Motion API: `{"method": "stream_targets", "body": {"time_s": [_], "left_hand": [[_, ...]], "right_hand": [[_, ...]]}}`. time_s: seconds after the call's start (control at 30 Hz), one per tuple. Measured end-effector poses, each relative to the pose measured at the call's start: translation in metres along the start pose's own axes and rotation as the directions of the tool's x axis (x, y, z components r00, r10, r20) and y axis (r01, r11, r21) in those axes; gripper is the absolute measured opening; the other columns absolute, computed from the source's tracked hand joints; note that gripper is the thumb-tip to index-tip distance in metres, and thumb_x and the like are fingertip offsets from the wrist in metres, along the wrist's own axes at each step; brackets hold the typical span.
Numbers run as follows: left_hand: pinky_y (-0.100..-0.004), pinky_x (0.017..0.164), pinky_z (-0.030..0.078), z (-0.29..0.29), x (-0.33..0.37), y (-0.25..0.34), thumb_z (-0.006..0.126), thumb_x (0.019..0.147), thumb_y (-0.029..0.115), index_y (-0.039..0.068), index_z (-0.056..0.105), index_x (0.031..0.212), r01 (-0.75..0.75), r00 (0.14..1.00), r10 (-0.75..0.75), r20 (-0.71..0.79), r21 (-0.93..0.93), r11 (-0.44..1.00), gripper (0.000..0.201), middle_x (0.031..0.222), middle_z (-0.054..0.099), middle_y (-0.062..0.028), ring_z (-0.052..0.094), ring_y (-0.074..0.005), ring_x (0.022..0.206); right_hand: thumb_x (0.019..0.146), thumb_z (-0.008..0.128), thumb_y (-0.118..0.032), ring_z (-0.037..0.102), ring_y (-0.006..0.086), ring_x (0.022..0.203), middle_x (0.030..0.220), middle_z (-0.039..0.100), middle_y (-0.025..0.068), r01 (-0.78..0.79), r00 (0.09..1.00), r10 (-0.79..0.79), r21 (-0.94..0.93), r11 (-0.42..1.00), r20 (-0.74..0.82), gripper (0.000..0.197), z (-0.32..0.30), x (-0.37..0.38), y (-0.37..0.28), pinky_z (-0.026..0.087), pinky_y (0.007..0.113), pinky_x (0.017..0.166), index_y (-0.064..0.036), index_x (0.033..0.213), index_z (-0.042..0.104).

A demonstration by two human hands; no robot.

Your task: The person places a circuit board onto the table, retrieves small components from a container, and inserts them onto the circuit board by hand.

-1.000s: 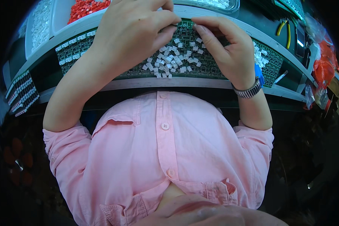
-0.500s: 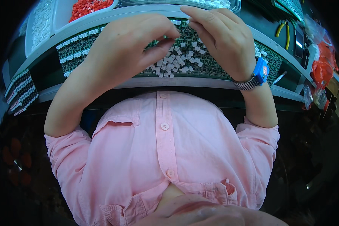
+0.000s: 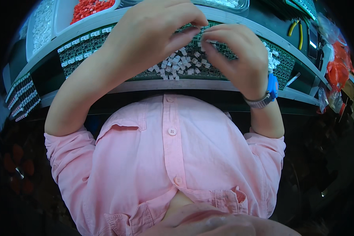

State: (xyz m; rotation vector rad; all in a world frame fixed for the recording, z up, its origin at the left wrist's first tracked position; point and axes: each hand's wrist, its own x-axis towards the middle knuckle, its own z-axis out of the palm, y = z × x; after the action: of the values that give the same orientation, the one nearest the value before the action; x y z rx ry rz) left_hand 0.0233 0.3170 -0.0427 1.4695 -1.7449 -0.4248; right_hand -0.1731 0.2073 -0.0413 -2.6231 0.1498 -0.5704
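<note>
My left hand (image 3: 155, 29) reaches over the green circuit board panel (image 3: 220, 72), its thumb and forefinger bent toward each other in a pinch. Whatever lies between those fingertips is too small or hidden to name. Close beside them, my right hand (image 3: 244, 57) is also bent into a pinch, slightly smeared by motion. A small whitish piece, seemingly a white plastic connector (image 3: 201, 44), shows at its thumb and forefinger tips. Below both hands a loose heap of white connectors (image 3: 175, 66) lies on the panel. Rows of white connectors (image 3: 79, 39) stand along the panel's left part.
A pale rail (image 3: 145, 85) borders the panel in front. Behind it stand a tub of red connectors (image 3: 91, 8), a bin of white pieces (image 3: 42, 25) and a clear tray (image 3: 224, 4). Yellow-handled pliers (image 3: 300, 35) and red plastic bags (image 3: 337, 65) lie right; stacked boards (image 3: 23, 96) sit left.
My left hand has moved up and to the right. My right hand has dropped lower, its fingers now bent in toward the left fingertips. The panel and heap have shifted slightly left.
</note>
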Motion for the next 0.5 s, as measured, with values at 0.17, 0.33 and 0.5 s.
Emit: {"method": "stream_targets", "body": {"time_s": [0.17,0.33,0.5], "left_hand": [[-0.0359,0.072,0.051,0.006,0.015,-0.002,0.077,0.073,0.006,0.006,0.065,0.079,-0.265,0.962,0.271,0.023,0.3,0.916,0.013,0.087,0.063,-0.0074,0.062,-0.0258,0.082],[-0.0362,0.074,0.05,0.01,0.006,-0.009,0.079,0.072,0.01,0.007,0.066,0.08,-0.181,0.98,0.201,-0.009,0.4,0.898,0.016,0.088,0.062,-0.0062,0.061,-0.025,0.086],[-0.0369,0.076,0.049,0.011,0.006,-0.002,0.079,0.072,0.012,0.007,0.069,0.085,-0.175,0.98,0.197,-0.032,0.339,0.924,0.017,0.09,0.061,-0.0055,0.06,-0.0253,0.088]], "right_hand": [[0.092,0.073,-0.006,0.068,0.0098,0.088,0.1,0.073,0.005,-0.405,0.896,0.442,0.344,0.847,-0.036,0.016,0.005,-0.016,0.012,0.054,0.023,0.08,-0.0015,0.108,0.07],[0.097,0.068,-0.006,0.069,0.0104,0.091,0.102,0.073,0.0043,-0.433,0.862,0.507,0.483,0.761,-0.026,0.019,0.009,-0.019,0.018,0.054,0.023,0.083,-0.002,0.116,0.069],[0.095,0.069,-0.004,0.069,0.0134,0.09,0.101,0.072,0.0057,-0.316,0.936,0.351,0.36,0.878,-0.034,0.017,0.0,-0.013,0.022,0.053,0.024,0.081,-0.0022,0.111,0.072]]}}
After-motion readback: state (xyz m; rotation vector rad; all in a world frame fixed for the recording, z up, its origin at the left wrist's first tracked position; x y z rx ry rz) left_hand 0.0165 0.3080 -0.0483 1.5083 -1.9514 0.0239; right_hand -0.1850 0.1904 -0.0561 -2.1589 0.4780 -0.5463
